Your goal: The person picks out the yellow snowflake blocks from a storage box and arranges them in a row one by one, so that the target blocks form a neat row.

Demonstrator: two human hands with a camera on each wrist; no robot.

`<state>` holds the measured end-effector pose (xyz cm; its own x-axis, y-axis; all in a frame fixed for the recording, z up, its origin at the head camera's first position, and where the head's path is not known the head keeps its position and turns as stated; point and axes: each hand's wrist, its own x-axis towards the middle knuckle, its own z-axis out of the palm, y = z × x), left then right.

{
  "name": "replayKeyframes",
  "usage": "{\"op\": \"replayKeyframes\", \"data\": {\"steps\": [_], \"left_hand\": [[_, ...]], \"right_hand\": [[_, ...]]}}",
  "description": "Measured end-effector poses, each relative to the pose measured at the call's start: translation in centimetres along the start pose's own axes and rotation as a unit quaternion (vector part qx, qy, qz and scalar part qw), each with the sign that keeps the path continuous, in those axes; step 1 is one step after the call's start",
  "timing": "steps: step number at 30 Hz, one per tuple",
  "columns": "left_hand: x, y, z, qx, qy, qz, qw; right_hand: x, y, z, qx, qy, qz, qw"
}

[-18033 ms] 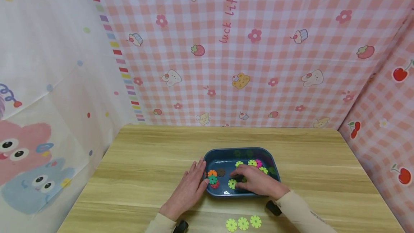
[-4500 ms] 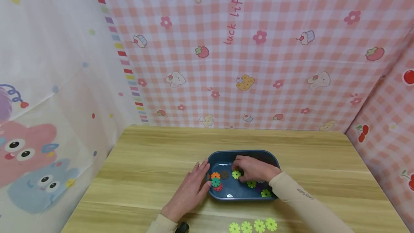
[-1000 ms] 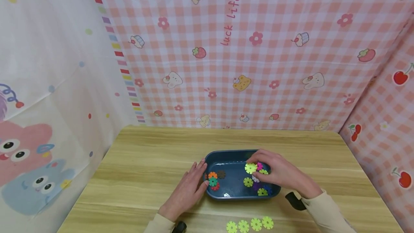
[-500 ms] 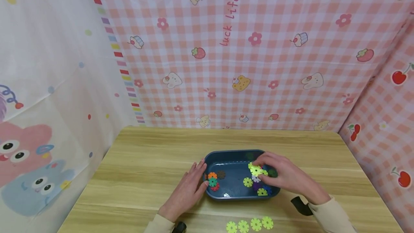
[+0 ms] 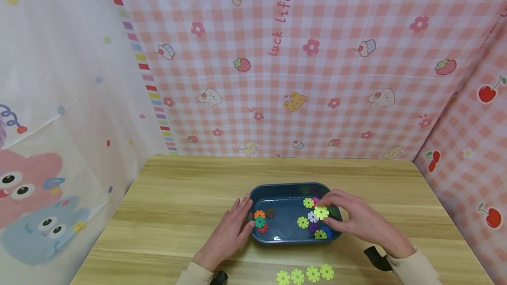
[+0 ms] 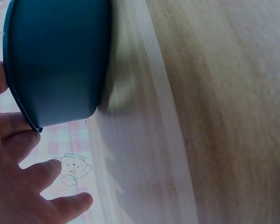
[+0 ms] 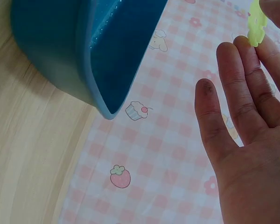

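Note:
A dark blue plastic bin (image 5: 293, 241) stands on the wooden table. My left hand (image 5: 227, 234) lies against its left end, fingers extended along the outside and thumb at the rim; in the left wrist view, fingertips touch the rim. Over the bin's right end my right hand (image 5: 352, 217) pinches a yellow-green snowflake disc (image 5: 321, 213) between thumb and fingertips; the right wrist view shows this disc (image 7: 257, 23) edge-on. Beneath it lie yellow-green discs (image 5: 303, 222), a white disc (image 5: 313, 217), and purple, blue and pink ones, partly hidden.
At the bin's left end lie an orange disc (image 5: 259, 214), a teal disc (image 5: 259, 222), a red disc (image 5: 263, 228) and a brown disc (image 5: 270, 213). Several yellow-green discs (image 5: 297, 276) form a row near the table's front edge. A pink checked cloth (image 5: 317, 122) hangs behind the table.
Over the last second my right hand has moved right with the pinched disc. Since the oldest frame, the front row has gained a yellow-green disc. My left hand has stayed at the bin.

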<state>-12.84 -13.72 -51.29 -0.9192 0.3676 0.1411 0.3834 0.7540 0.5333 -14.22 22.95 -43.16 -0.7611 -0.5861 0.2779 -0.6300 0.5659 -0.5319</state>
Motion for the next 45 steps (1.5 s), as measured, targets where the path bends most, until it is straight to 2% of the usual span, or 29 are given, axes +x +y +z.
{"op": "replayKeyframes", "data": {"steps": [7,18,26,45], "left_hand": [[0.1,-0.1,0.0,0.002,-0.002,0.001,1.0000],[0.1,-0.1,0.1,0.001,-0.001,0.002,1.0000],[0.1,-0.1,0.1,0.003,0.002,0.004,1.0000],[0.1,0.0,0.1,0.006,-0.003,0.002,1.0000]], "right_hand": [[-0.9,-0.1,-0.2,-0.012,0.006,0.008,0.9999],[-2.4,0.1,-0.4,-0.030,0.021,-0.019,0.9992],[-3.4,0.5,-0.1,-0.037,0.025,-0.011,0.9989],[-5.7,1.0,0.6,-0.037,0.004,-0.010,0.9993]]}}
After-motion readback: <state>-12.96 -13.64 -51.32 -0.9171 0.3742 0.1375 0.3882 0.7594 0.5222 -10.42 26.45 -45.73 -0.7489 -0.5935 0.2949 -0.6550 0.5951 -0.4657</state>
